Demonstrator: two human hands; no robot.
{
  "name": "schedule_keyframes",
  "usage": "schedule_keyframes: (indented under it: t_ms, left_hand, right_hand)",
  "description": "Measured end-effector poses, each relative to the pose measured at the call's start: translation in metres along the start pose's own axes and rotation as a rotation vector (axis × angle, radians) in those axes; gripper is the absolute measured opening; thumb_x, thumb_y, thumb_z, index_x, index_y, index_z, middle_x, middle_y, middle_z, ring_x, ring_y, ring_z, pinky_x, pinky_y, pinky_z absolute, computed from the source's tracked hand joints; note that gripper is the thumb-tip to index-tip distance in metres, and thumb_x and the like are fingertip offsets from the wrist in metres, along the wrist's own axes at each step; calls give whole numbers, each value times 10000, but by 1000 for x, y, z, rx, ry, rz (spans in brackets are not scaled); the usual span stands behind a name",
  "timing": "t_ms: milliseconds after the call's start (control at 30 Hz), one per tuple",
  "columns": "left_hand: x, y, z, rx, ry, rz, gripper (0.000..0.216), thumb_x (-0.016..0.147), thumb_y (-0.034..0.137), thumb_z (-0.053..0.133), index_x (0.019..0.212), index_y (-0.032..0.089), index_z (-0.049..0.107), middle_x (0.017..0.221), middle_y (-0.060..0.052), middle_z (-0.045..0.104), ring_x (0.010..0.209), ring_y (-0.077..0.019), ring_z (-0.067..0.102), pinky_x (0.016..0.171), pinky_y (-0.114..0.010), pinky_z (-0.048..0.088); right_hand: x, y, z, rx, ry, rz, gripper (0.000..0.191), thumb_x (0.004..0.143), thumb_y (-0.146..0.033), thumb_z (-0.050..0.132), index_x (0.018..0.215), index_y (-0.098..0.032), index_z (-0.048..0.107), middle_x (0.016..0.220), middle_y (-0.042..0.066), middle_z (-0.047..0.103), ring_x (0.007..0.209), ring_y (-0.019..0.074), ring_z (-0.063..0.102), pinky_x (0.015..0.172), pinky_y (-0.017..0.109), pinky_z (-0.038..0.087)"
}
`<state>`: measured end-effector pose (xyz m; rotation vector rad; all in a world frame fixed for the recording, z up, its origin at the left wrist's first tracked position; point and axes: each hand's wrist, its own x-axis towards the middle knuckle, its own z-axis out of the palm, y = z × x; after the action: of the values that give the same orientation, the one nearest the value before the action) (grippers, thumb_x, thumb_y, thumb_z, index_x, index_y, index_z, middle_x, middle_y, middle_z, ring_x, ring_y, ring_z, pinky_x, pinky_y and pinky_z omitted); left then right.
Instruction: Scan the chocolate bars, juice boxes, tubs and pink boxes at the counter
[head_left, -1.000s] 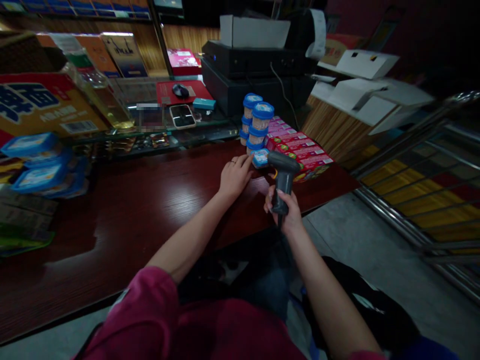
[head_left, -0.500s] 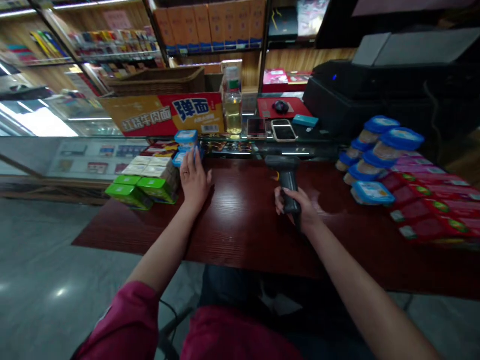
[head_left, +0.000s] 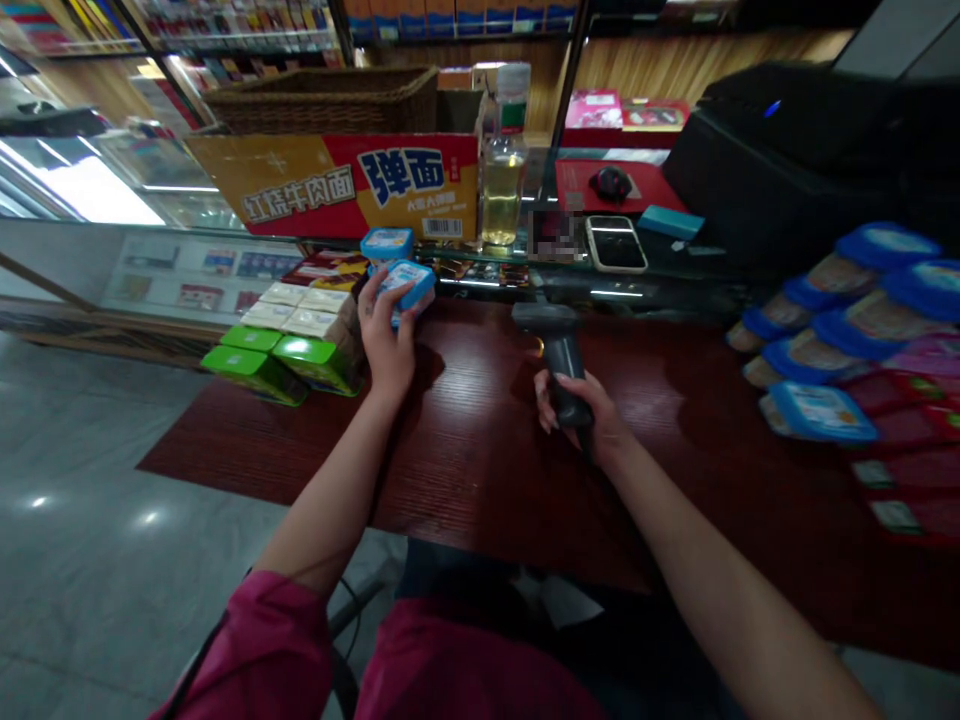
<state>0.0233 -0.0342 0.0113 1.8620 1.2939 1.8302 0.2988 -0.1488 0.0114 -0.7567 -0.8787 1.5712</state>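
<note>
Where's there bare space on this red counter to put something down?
Bare counter lies between the left hand, holding a blue tub, and the scanner in the right hand, and from the scanner to the stacked tubs. Crowded: green boxes at left, stacked tubs and red boxes at right.

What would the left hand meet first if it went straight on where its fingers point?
Probably the second blue-lidded plastic tub, just beyond the similar tub that the left hand holds; depth is unclear.
</note>
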Motion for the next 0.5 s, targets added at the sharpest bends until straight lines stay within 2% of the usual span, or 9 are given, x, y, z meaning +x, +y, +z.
schedule_keyframes:
  t_ms: [67, 133, 233, 333, 500]
  left_hand:
    - [-6, 2, 13, -289, -59, -141, 312, 984, 457, 695, 1250, 295, 685, 1463, -58, 635, 1448, -283, 548, 1261, -498, 423]
    - [-15, 2, 27, -562, -160, -369, 381, 959, 537, 717, 1269, 324, 654, 1403, -44, 678, 1351, -271, 631, 1150, -477, 542]
    - [-28, 1, 42, -785, -299, -641, 454, 897, 544, 795, 1265, 335, 633, 1362, -35, 708, 1231, -250, 702, 1044, -444, 616]
    - [-34, -1, 48, -828, -354, -690, 454, 895, 524, 803, 1263, 327, 625, 1365, -35, 712, 1217, -243, 717, 1055, -455, 614]
    - [-31, -3, 47, -667, -439, -572, 456, 984, 608, 649, 1346, 343, 571, 1434, -72, 683, 1292, -274, 691, 1058, -514, 615]
  right_hand:
    - [-1, -3, 2, 19, 12, -4, 278, 780, -389, 802, 909, -183, 668, 788, 9, 654, 472, 106, 533, 406, 260, 522]
    - [-2, -6, 3, 40, 18, -13, 299, 777, -391, 805, 938, -181, 665, 775, -1, 637, 467, 104, 522, 398, 257, 510]
    - [-4, -8, 4, 62, 26, -16, 321, 782, -390, 809, 966, -182, 648, 753, -19, 607, 471, 103, 517, 390, 252, 497]
    - [-6, -7, 4, 58, 13, 1, 321, 789, -383, 811, 951, -196, 607, 727, -38, 577, 472, 105, 519, 392, 250, 495]
    - [-6, -3, 3, 21, -22, 27, 338, 815, -400, 800, 828, -227, 510, 676, -54, 535, 461, 97, 500, 399, 246, 494]
